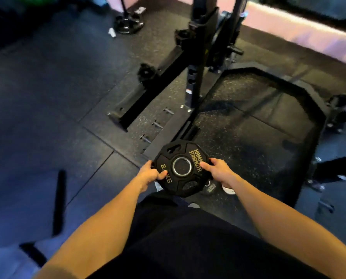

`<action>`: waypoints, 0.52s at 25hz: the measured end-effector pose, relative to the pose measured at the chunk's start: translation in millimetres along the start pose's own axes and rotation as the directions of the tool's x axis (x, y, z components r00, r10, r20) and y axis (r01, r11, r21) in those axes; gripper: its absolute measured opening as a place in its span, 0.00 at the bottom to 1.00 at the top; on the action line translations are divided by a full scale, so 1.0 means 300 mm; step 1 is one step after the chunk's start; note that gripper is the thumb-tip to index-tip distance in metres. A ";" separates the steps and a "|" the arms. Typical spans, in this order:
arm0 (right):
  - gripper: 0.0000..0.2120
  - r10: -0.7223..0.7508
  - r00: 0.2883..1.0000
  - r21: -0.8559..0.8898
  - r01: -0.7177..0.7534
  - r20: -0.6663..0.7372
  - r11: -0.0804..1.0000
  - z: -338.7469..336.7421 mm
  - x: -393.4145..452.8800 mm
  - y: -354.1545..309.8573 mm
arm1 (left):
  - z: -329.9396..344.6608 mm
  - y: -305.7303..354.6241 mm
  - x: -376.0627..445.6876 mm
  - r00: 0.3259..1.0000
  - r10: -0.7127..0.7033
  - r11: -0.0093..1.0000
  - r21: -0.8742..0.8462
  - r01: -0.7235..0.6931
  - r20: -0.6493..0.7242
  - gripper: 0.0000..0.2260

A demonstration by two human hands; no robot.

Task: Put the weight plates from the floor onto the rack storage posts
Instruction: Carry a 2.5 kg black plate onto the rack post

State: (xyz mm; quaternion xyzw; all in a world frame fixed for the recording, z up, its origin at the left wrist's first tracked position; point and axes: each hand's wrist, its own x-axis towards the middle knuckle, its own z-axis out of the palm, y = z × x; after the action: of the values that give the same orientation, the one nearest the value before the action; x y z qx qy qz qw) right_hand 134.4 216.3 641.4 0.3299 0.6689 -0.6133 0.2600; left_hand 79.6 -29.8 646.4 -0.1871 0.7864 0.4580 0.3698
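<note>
A small black weight plate (181,168) with gold lettering and a steel centre ring is held flat in front of my body, above the floor. My left hand (151,174) grips its left edge and my right hand (219,171) grips its right edge. Beyond it stands the black rack upright (196,63). Short storage posts stick out from the rack: one to the left (183,35), one lower left (147,72), and one to the right (235,50) with a dark plate behind it.
Another black plate (128,22) lies on the floor at the back, under a bar. The rack's base rail (127,111) runs along the rubber floor. A dark lifting platform (269,117) lies to the right. A black bar (59,200) lies at left.
</note>
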 end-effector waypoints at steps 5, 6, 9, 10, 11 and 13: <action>0.22 -0.050 0.983 -0.235 0.091 0.175 0.968 0.276 0.015 -0.074 | -0.196 -0.231 -0.123 0.979 -0.077 0.988 -0.147 0.049 -0.191 0.22; 0.21 -0.049 0.976 -0.269 0.107 0.212 0.957 0.347 0.021 -0.092 | -0.241 -0.283 -0.142 0.971 -0.101 0.979 -0.198 0.058 -0.216 0.22; 0.20 -0.028 0.955 -0.360 0.139 0.297 0.923 0.576 0.036 -0.137 | -0.388 -0.433 -0.193 0.943 -0.166 0.942 -0.329 0.066 -0.287 0.22; 0.21 -0.013 0.950 -0.375 0.136 0.312 0.917 0.646 0.047 -0.148 | -0.437 -0.474 -0.199 0.938 -0.180 0.933 -0.353 0.068 -0.296 0.21; 0.21 -0.001 0.944 -0.387 0.136 0.331 0.912 0.715 0.052 -0.160 | -0.489 -0.511 -0.202 0.933 -0.191 0.924 -0.377 0.065 -0.306 0.20; 0.20 0.008 0.931 -0.407 0.151 0.364 0.901 0.890 0.068 -0.181 | -0.622 -0.590 -0.205 0.921 -0.204 0.901 -0.431 0.044 -0.331 0.20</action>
State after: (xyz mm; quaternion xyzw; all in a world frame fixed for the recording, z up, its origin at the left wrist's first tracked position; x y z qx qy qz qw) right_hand 64.6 -47.6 631.2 0.1225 0.7404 -0.5102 0.4202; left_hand 155.4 -283.3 646.9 -0.3945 0.7123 0.5464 0.1962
